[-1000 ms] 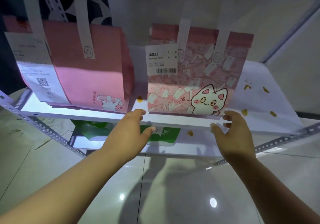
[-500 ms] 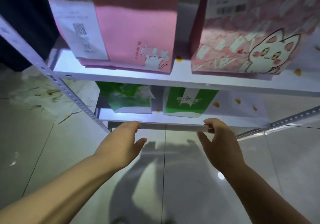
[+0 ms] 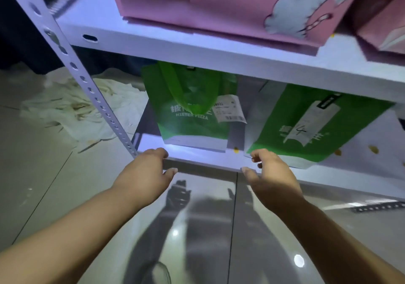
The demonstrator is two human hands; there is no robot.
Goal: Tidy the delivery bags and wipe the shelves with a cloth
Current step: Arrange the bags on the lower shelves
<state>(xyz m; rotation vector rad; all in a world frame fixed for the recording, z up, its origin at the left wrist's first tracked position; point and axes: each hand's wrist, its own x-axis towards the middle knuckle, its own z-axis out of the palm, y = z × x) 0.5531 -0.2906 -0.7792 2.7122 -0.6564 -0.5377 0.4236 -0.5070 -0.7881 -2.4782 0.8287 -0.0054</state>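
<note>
Head view:
- On lower shelf (image 3: 197, 154): left green bag (image 3: 192, 117) upright, receipt (image 3: 229, 109) on front; right green bag (image 3: 311, 130) leaning. Contents hidden.
- On upper shelf (image 3: 197, 49): pink bag (image 3: 219, 5).
- On floor left of rack: crumpled white cloth (image 3: 72, 108).
- At lower shelf's front edge: left hand (image 3: 144, 169) and right hand (image 3: 269, 171), fingers loosely curled, holding nothing.
- Versus half second ago: camera nearer and lower, hands still by same edge.

— What stands on the lower shelf (image 3: 197, 155)?
— 2 bags. The left green bag (image 3: 192, 128) is upright, its handle flopped forward, a receipt (image 3: 229, 109) on its front. The right green bag (image 3: 282, 117) leans, with a paper slip (image 3: 306, 128) on it.
— And above?
— On the white upper shelf (image 3: 153, 44), a pink bag (image 3: 219, 9) and a second pink bag (image 3: 383, 20) beside it. A crumpled, stained white cloth (image 3: 72, 110) lies on the floor (image 3: 43, 185), left of the shelves.
</note>
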